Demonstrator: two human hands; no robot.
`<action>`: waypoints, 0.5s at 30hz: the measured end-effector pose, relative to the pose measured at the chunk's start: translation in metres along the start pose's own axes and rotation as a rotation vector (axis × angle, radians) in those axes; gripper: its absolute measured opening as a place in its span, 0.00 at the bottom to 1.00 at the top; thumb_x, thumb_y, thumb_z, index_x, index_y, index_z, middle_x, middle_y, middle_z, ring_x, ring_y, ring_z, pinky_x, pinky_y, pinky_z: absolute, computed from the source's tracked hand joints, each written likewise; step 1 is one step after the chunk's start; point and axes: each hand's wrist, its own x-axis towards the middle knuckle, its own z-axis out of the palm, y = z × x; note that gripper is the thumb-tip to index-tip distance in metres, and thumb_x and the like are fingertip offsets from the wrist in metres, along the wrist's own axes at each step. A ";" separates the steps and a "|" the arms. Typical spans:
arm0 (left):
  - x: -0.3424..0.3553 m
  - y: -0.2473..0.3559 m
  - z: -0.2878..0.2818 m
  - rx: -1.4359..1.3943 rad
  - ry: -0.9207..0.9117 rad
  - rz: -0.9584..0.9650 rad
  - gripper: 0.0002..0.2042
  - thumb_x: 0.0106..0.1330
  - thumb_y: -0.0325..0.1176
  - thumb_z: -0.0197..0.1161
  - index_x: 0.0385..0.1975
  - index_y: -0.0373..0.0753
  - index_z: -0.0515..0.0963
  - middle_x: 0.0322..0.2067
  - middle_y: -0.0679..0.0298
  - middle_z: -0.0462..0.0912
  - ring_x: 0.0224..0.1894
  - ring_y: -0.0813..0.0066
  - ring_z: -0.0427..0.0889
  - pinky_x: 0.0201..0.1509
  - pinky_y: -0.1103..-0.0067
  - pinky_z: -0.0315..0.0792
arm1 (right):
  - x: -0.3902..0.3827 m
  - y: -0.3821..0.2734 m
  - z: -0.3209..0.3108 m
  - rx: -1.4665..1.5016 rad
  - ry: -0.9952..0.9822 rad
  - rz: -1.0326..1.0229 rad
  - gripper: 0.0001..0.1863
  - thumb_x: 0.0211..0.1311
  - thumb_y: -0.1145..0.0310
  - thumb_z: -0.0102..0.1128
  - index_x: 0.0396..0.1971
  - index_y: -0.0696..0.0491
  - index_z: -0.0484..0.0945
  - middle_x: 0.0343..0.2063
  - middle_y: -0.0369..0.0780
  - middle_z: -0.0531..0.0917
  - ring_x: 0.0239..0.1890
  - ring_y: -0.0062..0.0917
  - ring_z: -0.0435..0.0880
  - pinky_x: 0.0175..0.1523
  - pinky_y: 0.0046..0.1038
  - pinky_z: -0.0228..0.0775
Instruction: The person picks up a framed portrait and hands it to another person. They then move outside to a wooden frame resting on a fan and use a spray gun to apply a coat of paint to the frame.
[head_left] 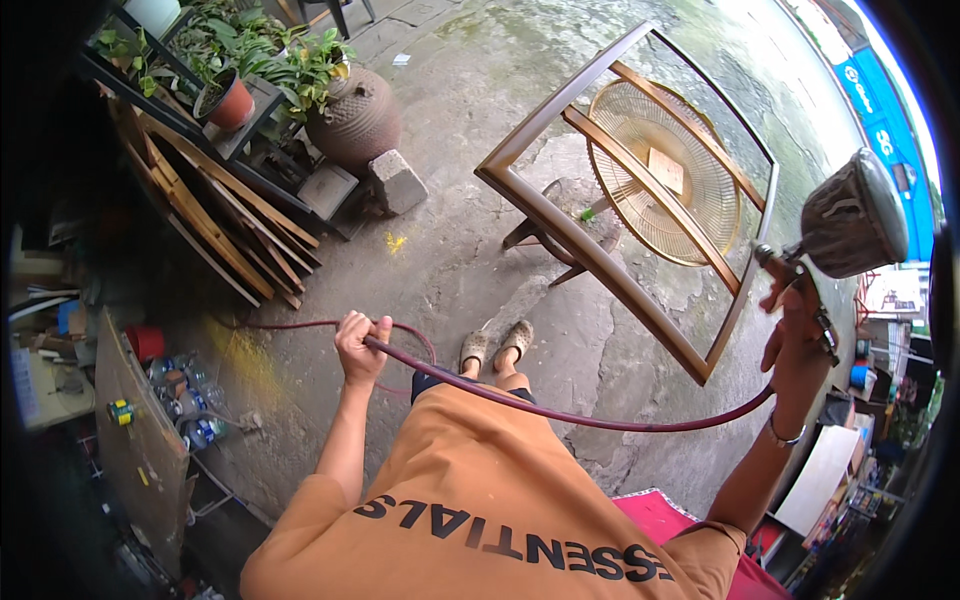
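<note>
My left hand (361,347) is closed around a dark red air hose (560,416), which runs across my front to the right side. On the right, my right hand (797,335) grips a spray gun (822,305) with a large metal cup (853,215) on top, its sides streaked. The hose reaches up to the gun's handle. Ahead of the gun, a brown wooden frame (600,262) stands tilted, with two slats across it. A round woven wicker fan (665,170) shows behind the slats. Under them is a low stool (570,225), partly hidden by the frame.
At the far left, a ridged clay pot (355,120) and a concrete block (397,182) stand near leaning wood strips (215,200) and a plant shelf. Plastic bottles (190,400) lie beside a board (143,440) at left. Red cloth (655,510) lies near my right side.
</note>
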 end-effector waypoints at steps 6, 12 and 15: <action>0.001 0.005 -0.007 0.046 0.135 -0.057 0.25 0.65 0.37 0.59 0.10 0.35 0.55 0.11 0.59 0.56 0.15 0.62 0.58 0.22 0.70 0.54 | -0.008 -0.021 0.009 0.246 -0.330 0.000 0.23 0.62 0.55 0.55 0.40 0.64 0.79 0.23 0.38 0.80 0.08 0.11 0.68 0.12 0.14 0.52; 0.017 0.018 0.001 0.083 0.147 -0.075 0.24 0.64 0.35 0.59 0.10 0.35 0.55 0.11 0.58 0.56 0.16 0.62 0.58 0.21 0.70 0.54 | 0.025 -0.007 0.026 0.073 -0.371 -0.001 0.13 0.60 0.65 0.60 0.34 0.62 0.79 0.17 0.36 0.76 0.13 0.14 0.69 0.19 0.19 0.58; 0.019 0.022 0.006 0.084 0.154 -0.068 0.24 0.64 0.35 0.59 0.11 0.35 0.56 0.12 0.58 0.57 0.16 0.61 0.58 0.21 0.70 0.53 | 0.033 0.004 0.033 0.003 -0.228 -0.091 0.12 0.60 0.65 0.60 0.34 0.60 0.79 0.17 0.37 0.75 0.17 0.16 0.69 0.24 0.21 0.60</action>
